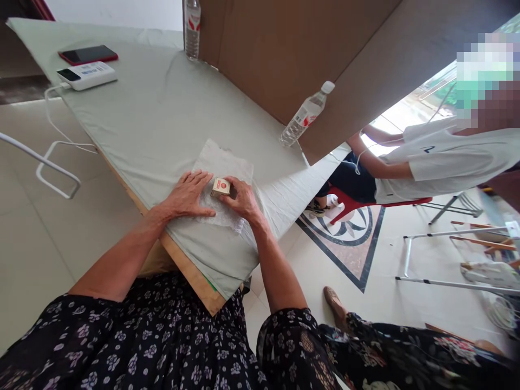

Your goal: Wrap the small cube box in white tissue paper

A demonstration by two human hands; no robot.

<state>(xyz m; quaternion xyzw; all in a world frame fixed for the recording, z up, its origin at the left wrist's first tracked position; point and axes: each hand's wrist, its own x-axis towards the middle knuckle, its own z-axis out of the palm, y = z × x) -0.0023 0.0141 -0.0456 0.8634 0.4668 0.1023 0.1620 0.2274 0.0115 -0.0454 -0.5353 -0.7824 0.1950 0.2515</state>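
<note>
A small cream-coloured box (220, 186) with red print lies on a whitish translucent sheet (211, 157), which looks like bubble wrap. My right hand (242, 200) grips the right end of this box between thumb and fingers. Flat on the left part of the sheet rests my left hand (187, 196), fingers stretched and thumb apart, holding nothing. Its fingertips are just left of the box. Both hands cover parts of the sheet's edges.
On the cloth-covered table (134, 119), a white device (91, 76) with a cable and a phone (89, 54) lie at far left. Two water bottles, one upright (192, 32) and one leaning (305, 116), are by a large cardboard panel (276, 54). A seated person (430, 162) is at right.
</note>
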